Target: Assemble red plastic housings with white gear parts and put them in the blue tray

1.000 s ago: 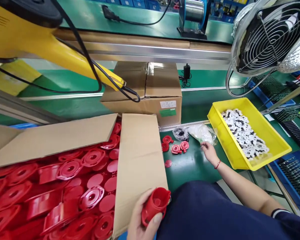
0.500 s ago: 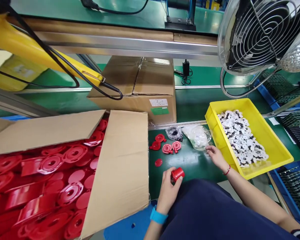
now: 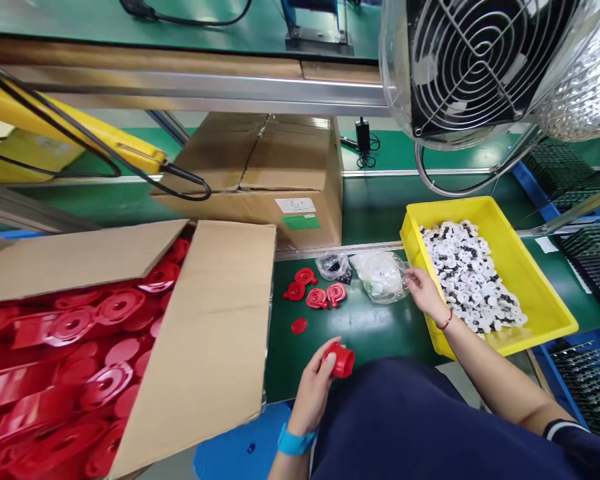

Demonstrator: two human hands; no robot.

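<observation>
My left hand (image 3: 316, 381) is closed around a red cup-shaped plastic part (image 3: 343, 361), held low over the table's front edge with its round end towards the right. My right hand (image 3: 424, 291) pinches the edge of a clear plastic bag (image 3: 381, 275) with white contents, beside the yellow bin's left wall. On the green table, left of the bag, lie a small clear bag with dark pieces (image 3: 333, 266), several red round parts with spouts (image 3: 317, 297) and a flat red disc (image 3: 299, 325).
An open carton (image 3: 220, 320) full of red plastic parts stands at left. At right, a yellow bin (image 3: 545, 293) holds many small white and black pieces. Behind are a closed cardboard box (image 3: 295, 183) and a metal rail (image 3: 205, 92). A fan (image 3: 480, 63) hangs upper right.
The red part has turned in my left hand, so more of its wider body shows. My right hand stays at the bag. The whole view has shifted slightly.
</observation>
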